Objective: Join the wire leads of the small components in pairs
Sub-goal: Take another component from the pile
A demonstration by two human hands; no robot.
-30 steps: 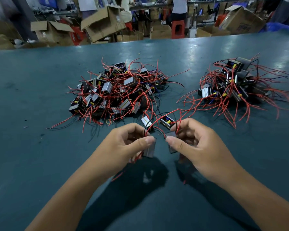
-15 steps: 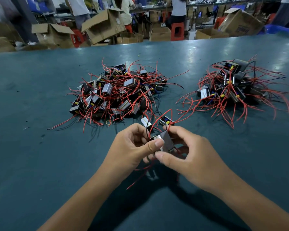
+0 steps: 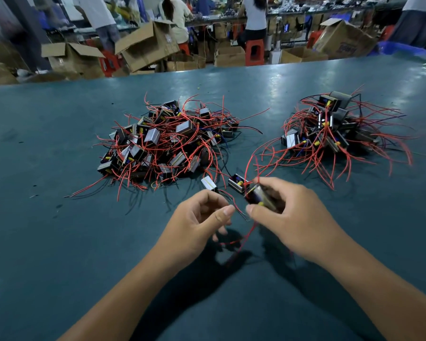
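Far up and to the left of the left hand point(image 3: 202, 217) sits a big heap of small grey-and-black block parts with thin red wires point(image 3: 165, 143). Just above the left hand, two loose little blocks point(image 3: 209, 183) lie on the dark green table point(image 3: 59, 242), close to each other but not touching.

The left hand has its fingers curled, and its thumb and first finger seem to pinch a thin wire end point(image 3: 239, 209). It is too small to be sure.

The right hand point(image 3: 288, 217) is closed around a small grey metal block with a yellow bit point(image 3: 261, 195). Red wires hang down from it between the two hands.

Up and to the right of the right hand is a second heap of the same parts point(image 3: 330, 129).

The blocks look small, hard and light, so holding one by its flat sides should be easy. The wires look thin and bendy and may tangle. I think it is best to pinch each wire near its bare tip.
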